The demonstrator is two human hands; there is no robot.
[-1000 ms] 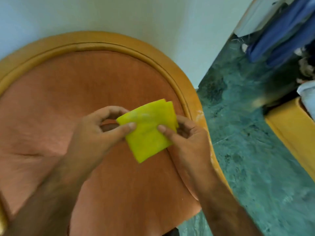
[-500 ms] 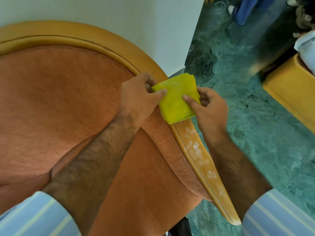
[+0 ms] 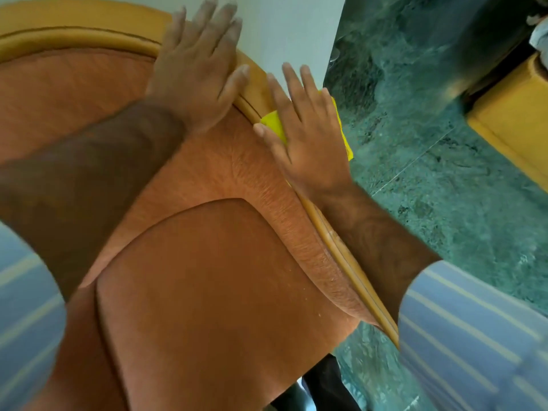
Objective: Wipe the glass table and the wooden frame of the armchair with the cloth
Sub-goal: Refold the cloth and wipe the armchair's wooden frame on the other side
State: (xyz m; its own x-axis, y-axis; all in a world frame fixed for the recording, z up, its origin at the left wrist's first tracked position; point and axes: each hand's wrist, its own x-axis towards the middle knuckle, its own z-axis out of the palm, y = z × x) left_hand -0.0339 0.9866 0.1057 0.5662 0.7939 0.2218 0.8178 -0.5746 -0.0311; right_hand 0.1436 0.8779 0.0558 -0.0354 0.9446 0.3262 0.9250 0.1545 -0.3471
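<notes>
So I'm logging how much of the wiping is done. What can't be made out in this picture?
- Head view: most of the yellow cloth lies under the flat right hand, so its fold is hidden.
- The wooden frame beneath the cloth and the right forearm is covered, so its cleanliness there is unknown.
- The left hand is motion-blurred; whether it touches the frame is unclear.
- The glass table is not in view.

Two bare forearms in view, both with dark hair along their length. Left hand [image 3: 195, 69] and right hand [image 3: 308, 126]: no rings, watch, or gloves seen; nails short. Short sleeves on both arms, light blue with thin pale yellow stripes: left sleeve [image 3: 23, 307], right sleeve [image 3: 474, 336]. Left arm and sleeve blurred.
</notes>
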